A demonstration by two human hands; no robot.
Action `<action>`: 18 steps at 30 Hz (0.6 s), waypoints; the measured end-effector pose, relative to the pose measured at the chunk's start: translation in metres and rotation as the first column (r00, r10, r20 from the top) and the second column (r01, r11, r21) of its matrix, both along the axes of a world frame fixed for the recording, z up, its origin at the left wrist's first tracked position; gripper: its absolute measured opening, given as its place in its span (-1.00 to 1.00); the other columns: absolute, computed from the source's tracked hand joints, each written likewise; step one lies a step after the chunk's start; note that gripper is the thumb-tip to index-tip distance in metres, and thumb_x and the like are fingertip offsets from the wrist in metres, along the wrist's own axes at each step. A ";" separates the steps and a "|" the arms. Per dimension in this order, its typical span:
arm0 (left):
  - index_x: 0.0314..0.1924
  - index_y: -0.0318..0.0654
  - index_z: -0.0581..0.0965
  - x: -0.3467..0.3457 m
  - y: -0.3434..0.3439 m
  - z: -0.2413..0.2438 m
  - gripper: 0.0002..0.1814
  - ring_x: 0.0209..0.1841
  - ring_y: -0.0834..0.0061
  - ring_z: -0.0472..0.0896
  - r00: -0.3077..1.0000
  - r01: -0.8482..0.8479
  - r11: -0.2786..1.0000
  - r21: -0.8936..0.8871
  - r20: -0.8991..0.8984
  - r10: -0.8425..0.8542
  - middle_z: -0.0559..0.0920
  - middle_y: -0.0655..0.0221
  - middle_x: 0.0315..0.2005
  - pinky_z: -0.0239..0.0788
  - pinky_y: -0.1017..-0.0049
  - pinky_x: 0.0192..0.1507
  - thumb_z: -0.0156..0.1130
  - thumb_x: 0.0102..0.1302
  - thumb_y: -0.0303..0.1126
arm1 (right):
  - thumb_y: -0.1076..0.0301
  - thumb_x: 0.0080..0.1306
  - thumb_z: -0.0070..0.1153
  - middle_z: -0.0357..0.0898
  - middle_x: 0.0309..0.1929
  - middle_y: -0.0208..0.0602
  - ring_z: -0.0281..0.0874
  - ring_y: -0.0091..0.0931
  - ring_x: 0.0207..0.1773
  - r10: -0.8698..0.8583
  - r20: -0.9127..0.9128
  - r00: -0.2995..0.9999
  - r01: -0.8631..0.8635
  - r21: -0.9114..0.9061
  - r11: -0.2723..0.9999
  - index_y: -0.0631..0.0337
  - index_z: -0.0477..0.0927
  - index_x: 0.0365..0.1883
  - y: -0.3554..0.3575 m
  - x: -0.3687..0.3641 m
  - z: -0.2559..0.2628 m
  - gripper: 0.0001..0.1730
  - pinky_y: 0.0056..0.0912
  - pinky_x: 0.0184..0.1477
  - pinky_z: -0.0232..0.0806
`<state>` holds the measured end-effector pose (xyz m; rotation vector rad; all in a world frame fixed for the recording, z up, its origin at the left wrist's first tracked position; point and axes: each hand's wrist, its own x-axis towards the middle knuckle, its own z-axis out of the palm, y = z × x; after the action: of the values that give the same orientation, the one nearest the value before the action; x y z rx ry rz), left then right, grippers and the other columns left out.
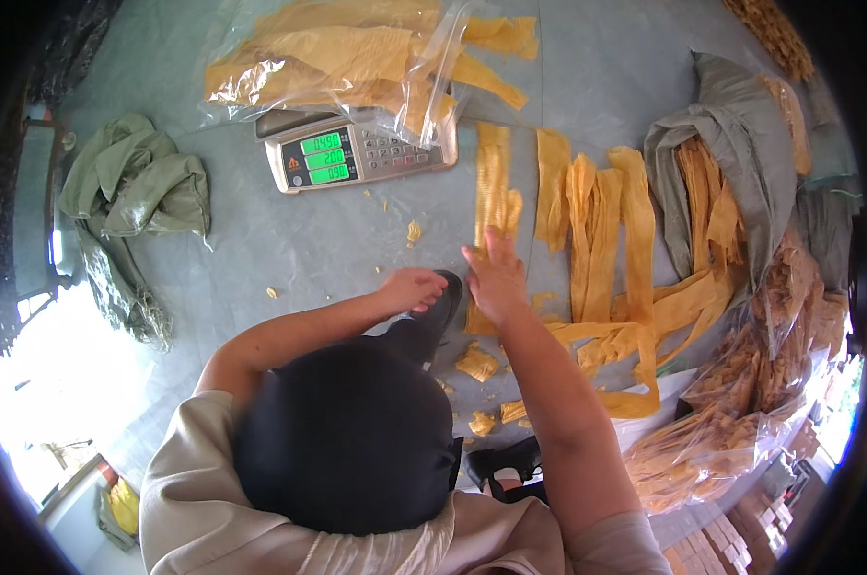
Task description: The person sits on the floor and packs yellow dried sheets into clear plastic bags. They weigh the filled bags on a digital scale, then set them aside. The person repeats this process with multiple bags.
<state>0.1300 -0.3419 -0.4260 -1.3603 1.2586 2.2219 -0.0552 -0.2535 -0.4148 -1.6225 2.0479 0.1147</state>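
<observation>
My right hand [498, 277] lies with spread fingers on a long flat yellow strip [492, 162], its material uncertain, on the grey floor. My left hand [417, 289] hangs with curled fingers over the toe of my black shoe [444, 309]; whether anything is in it cannot be told. Several more yellow strips [602, 237] lie to the right, some folded over. Ahead, a digital scale [397, 157] with lit green displays stands partly under a clear plastic bag [318, 65] of wide yellow sheets, whose ends stick out at the right.
At the right stands an open grey woven sack [735, 129] of strips, with clear bags of brownish pieces [721, 445] below it. A crumpled green sack [138, 180] lies at the left. Broken yellow pieces [478, 363] are scattered on the floor near my shoe.
</observation>
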 end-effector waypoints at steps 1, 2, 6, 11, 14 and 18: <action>0.01 -0.20 0.55 0.003 0.005 0.000 -0.73 -0.23 0.64 0.55 0.997 0.077 0.997 0.002 -0.008 -0.077 0.59 0.43 -0.19 0.45 0.60 -0.20 0.06 0.37 -0.34 | 0.22 0.24 0.10 -0.22 0.50 -0.26 -0.24 -0.07 0.50 -0.057 -0.006 0.998 0.057 -0.010 0.998 -0.21 0.32 0.29 0.006 -0.003 -0.003 -0.39 0.03 0.29 0.11; -0.01 -0.21 0.56 0.009 0.008 0.001 -0.74 -0.27 0.65 0.55 0.995 0.090 0.995 -0.030 -0.046 -0.091 0.60 0.43 -0.23 0.44 0.62 -0.23 0.03 0.37 -0.36 | 0.23 0.24 0.11 -0.22 0.50 -0.26 -0.25 -0.08 0.51 -0.114 -0.011 0.993 0.114 -0.020 0.993 -0.21 0.29 0.31 0.013 -0.007 -0.006 -0.37 0.01 0.30 0.11; -0.04 -0.23 0.57 0.009 0.007 -0.010 -0.74 -0.31 0.65 0.55 0.992 0.114 0.992 -0.053 -0.046 -0.117 0.61 0.42 -0.29 0.42 0.63 -0.29 0.00 0.35 -0.38 | 0.23 0.28 0.06 -0.33 0.52 -0.35 -0.35 -0.15 0.53 -0.145 -0.029 0.989 0.147 0.081 0.986 -0.22 0.14 0.39 0.046 -0.041 -0.001 -0.29 -0.02 0.36 0.06; -0.04 -0.23 0.57 0.013 0.006 -0.019 -0.73 -0.28 0.63 0.56 0.990 0.132 0.989 -0.072 -0.038 -0.135 0.62 0.41 -0.29 0.42 0.62 -0.25 -0.02 0.36 -0.36 | 0.29 0.26 0.04 -0.36 0.53 -0.45 -0.34 -0.23 0.54 -0.255 -0.062 0.965 0.262 0.143 0.954 -0.23 0.10 0.40 0.085 -0.060 0.001 -0.26 -0.08 0.40 -0.01; -0.05 -0.24 0.56 0.012 0.005 -0.013 -0.73 -0.28 0.63 0.56 0.988 0.146 0.986 -0.083 -0.029 -0.149 0.62 0.40 -0.29 0.42 0.60 -0.25 -0.02 0.35 -0.37 | 0.37 0.20 0.12 -0.23 0.50 -0.32 -0.28 -0.13 0.52 -0.245 -0.098 0.964 0.255 0.096 0.962 -0.17 0.16 0.38 0.099 -0.060 0.001 -0.23 -0.16 0.42 -0.03; -0.06 -0.26 0.56 0.013 0.003 -0.010 -0.74 -0.30 0.62 0.56 0.989 0.147 0.984 -0.102 -0.022 -0.149 0.61 0.39 -0.31 0.43 0.61 -0.28 -0.02 0.35 -0.40 | 0.42 0.16 0.12 -0.09 0.46 -0.26 -0.15 -0.11 0.47 -0.239 -0.069 0.969 0.236 -0.040 0.971 -0.10 0.30 0.28 0.107 -0.057 0.003 -0.33 -0.15 0.37 0.01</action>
<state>0.1427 -0.3392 -0.4361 -1.2282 1.4496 2.1111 -0.1124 -0.1465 -0.4119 -1.3959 2.2943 0.0578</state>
